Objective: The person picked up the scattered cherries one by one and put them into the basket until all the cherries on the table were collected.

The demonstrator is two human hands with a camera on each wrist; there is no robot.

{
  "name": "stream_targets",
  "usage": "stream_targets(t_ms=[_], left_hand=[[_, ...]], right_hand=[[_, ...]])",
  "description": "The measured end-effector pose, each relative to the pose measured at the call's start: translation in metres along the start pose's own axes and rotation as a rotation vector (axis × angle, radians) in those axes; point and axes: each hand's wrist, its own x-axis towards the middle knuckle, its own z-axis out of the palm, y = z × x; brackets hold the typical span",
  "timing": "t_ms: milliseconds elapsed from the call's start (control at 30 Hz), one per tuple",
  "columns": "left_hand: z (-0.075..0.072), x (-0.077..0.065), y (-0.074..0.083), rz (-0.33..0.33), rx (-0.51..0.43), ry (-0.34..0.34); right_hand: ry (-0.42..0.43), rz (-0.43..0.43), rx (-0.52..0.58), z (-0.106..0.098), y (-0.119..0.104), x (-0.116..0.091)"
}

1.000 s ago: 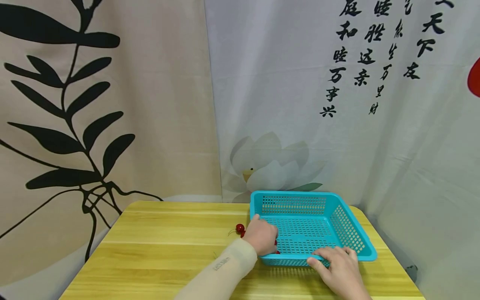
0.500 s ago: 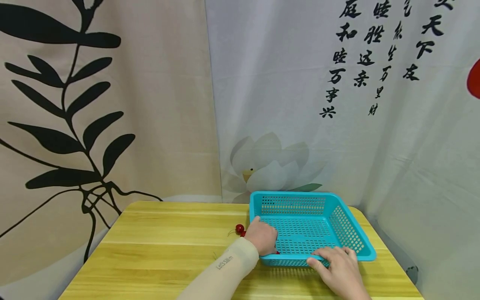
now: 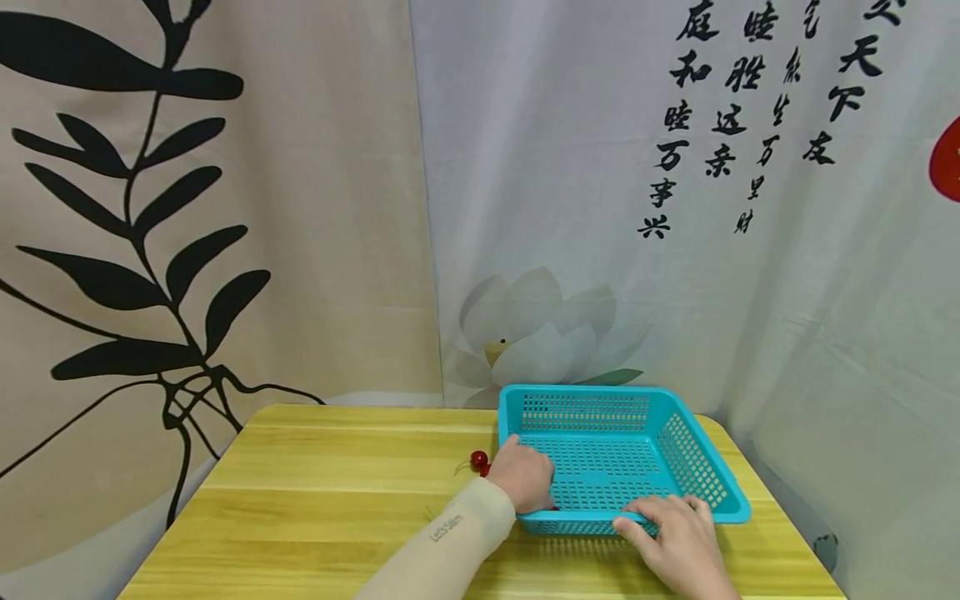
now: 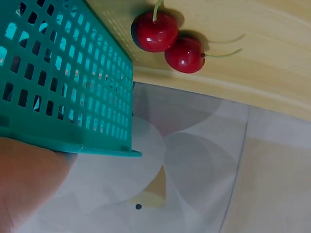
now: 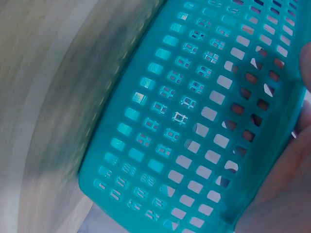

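A turquoise plastic basket with slotted walls stands on the table's right half. My left hand reaches over its left wall, wrist bent and fingertips hidden inside. A bit of a red cherry shows beside those fingers; whether they grip it I cannot tell. My right hand holds the basket's front rim, fingers over the inside and thumb outside. In the left wrist view two red cherries with green stems lie touching on the table, outside the basket wall. The right wrist view has fingers at the rim.
The yellow wood-grain table extends to the left of the basket. Behind it hangs a printed curtain with dark leaves, a pale lotus and black writing. A thin stem lies near the left sleeve.
Both hands and the basket keep almost the same places. Less red shows beside the left hand's fingers than a second ago. The head view has shifted very slightly.
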Motion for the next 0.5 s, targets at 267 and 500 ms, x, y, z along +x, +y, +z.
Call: stream_targets(t_ms=[267, 500], left_hand=[[0.010, -0.006, -0.012, 0.038, -0.251, 0.277], [0.009, -0.031, -0.057, -0.064, -0.489, 0.482]], right_hand=[[-0.008, 0.011, 0.000, 0.000, 0.003, -0.002], [-0.011, 0.000, 0.004, 0.000, 0.002, 0.000]])
